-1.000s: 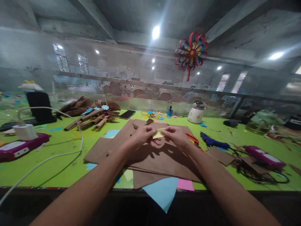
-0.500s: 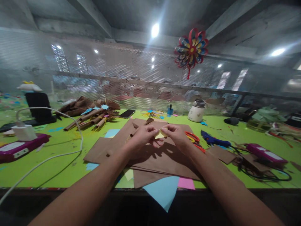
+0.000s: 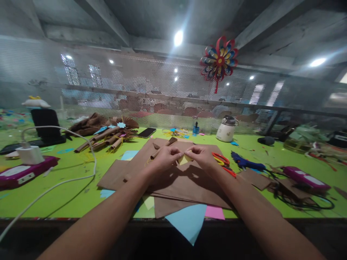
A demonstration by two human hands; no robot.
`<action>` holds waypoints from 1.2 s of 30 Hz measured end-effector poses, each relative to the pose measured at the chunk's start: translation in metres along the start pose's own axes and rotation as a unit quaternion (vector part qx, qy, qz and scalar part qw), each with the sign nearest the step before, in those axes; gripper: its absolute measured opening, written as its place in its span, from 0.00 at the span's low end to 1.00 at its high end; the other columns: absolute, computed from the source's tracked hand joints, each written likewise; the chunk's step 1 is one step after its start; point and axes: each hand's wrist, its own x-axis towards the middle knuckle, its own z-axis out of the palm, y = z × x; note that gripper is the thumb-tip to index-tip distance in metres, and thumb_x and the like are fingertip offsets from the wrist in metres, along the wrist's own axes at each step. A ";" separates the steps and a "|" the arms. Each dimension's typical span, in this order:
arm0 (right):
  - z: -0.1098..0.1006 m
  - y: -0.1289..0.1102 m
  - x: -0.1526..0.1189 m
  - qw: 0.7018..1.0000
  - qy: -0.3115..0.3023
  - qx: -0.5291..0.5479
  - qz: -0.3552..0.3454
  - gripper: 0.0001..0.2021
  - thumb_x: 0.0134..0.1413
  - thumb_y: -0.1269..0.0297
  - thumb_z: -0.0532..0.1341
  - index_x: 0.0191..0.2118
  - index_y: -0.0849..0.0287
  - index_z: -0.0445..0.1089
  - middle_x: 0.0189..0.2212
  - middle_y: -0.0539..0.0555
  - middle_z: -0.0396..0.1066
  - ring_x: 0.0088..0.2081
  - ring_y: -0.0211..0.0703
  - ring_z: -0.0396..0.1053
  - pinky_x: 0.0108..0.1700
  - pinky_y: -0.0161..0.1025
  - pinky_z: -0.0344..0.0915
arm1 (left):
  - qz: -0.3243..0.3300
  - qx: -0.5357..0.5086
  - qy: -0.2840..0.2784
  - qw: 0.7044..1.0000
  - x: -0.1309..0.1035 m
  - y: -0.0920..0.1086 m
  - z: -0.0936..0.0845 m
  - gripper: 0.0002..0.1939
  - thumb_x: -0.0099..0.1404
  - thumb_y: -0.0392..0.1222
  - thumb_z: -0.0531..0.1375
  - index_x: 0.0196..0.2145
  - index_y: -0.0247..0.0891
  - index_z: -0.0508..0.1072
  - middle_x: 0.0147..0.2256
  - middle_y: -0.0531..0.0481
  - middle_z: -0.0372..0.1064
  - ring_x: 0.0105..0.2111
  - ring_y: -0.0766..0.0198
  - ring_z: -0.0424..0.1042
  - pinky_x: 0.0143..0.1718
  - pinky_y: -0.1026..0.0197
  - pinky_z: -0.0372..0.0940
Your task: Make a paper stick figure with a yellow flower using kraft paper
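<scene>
Between my hands is a small piece of pale yellow paper [image 3: 184, 159]. My left hand [image 3: 168, 157] pinches its left side with thumb and fingers. On the other side my right hand [image 3: 202, 156] pinches it the same way, close to the left. Below them lie stacked sheets of brown paper [image 3: 187, 182], with the hands' shadows falling across. A rolled brown paper tube [image 3: 159, 150] rests on the stack just beyond my left hand. Scissors with red and yellow handles [image 3: 222, 159] lie beside my right hand, partly hidden by it.
Right of the scissors are a blue glue gun [image 3: 245, 161] and a purple power strip [image 3: 306, 177]. A white bottle [image 3: 226, 129] and a phone [image 3: 147, 132] stand or lie farther back. Brown paper rolls [image 3: 104, 141] and a white cable [image 3: 93, 159] are leftward. Blue paper [image 3: 188, 222] overhangs the front edge.
Both hands still pinch the yellow paper. It now hangs lower and more of its face shows below the fingertips, and the left fingers have curled in. The view has shifted slightly.
</scene>
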 end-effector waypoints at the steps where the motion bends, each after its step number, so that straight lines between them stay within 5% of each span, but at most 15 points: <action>1: -0.001 0.000 0.000 1.000 0.007 0.018 0.004 0.13 0.38 0.55 0.66 0.23 0.61 0.72 0.20 0.49 0.67 0.24 0.36 0.60 0.27 0.35 0.57 | -0.010 -0.009 -0.001 1.000 0.000 0.001 -0.001 0.08 0.56 0.42 0.62 0.23 0.36 0.73 0.19 0.51 0.66 0.20 0.68 0.64 0.23 0.65 0.56; 9: -0.013 0.008 0.006 0.988 0.069 0.138 0.016 0.13 0.38 0.58 0.69 0.20 0.61 0.68 0.17 0.47 0.61 0.21 0.32 0.56 0.26 0.34 0.54 | -0.081 -0.085 0.038 0.992 -0.006 0.001 -0.002 0.08 0.54 0.40 0.63 0.22 0.33 0.71 0.21 0.49 0.66 0.19 0.70 0.62 0.24 0.65 0.57; 15: 0.004 0.005 0.001 0.978 -0.041 0.170 0.114 0.20 0.38 0.48 0.68 0.29 0.62 0.70 0.23 0.51 0.68 0.24 0.35 0.63 0.27 0.34 0.59 | -0.086 -0.160 0.065 0.981 -0.001 -0.006 -0.003 0.10 0.52 0.44 0.65 0.26 0.33 0.73 0.24 0.50 0.66 0.23 0.69 0.63 0.25 0.65 0.58; 23: 0.001 0.005 0.000 0.998 -0.067 -0.008 0.013 0.17 0.43 0.52 0.65 0.18 0.60 0.66 0.15 0.48 0.64 0.19 0.34 0.59 0.25 0.35 0.56 | -0.076 -0.131 0.030 0.988 0.000 -0.006 -0.004 0.12 0.53 0.47 0.64 0.25 0.35 0.73 0.22 0.51 0.64 0.22 0.69 0.59 0.24 0.65 0.53; 29: -0.005 0.000 0.000 0.992 -0.123 -0.009 -0.015 0.17 0.47 0.51 0.63 0.20 0.60 0.66 0.16 0.48 0.64 0.21 0.35 0.60 0.27 0.35 0.58 | -0.067 -0.112 0.026 0.991 0.001 -0.007 -0.004 0.13 0.52 0.46 0.65 0.19 0.34 0.70 0.17 0.54 0.57 0.19 0.71 0.54 0.21 0.65 0.48; 33: -0.004 0.009 0.004 0.999 -0.025 0.014 -0.042 0.13 0.50 0.54 0.61 0.32 0.60 0.70 0.20 0.48 0.65 0.22 0.36 0.61 0.27 0.36 0.60 | -0.075 -0.191 0.080 0.975 0.004 -0.012 -0.004 0.12 0.51 0.45 0.66 0.22 0.34 0.70 0.19 0.54 0.58 0.20 0.72 0.55 0.21 0.66 0.49; 36: -0.001 0.011 0.002 0.988 0.005 -0.062 -0.140 0.17 0.50 0.65 0.60 0.48 0.55 0.69 0.34 0.53 0.68 0.33 0.41 0.66 0.34 0.39 0.64 | -0.064 -0.242 0.095 0.964 0.005 -0.015 -0.006 0.12 0.49 0.43 0.67 0.21 0.34 0.69 0.20 0.54 0.58 0.21 0.73 0.55 0.22 0.67 0.52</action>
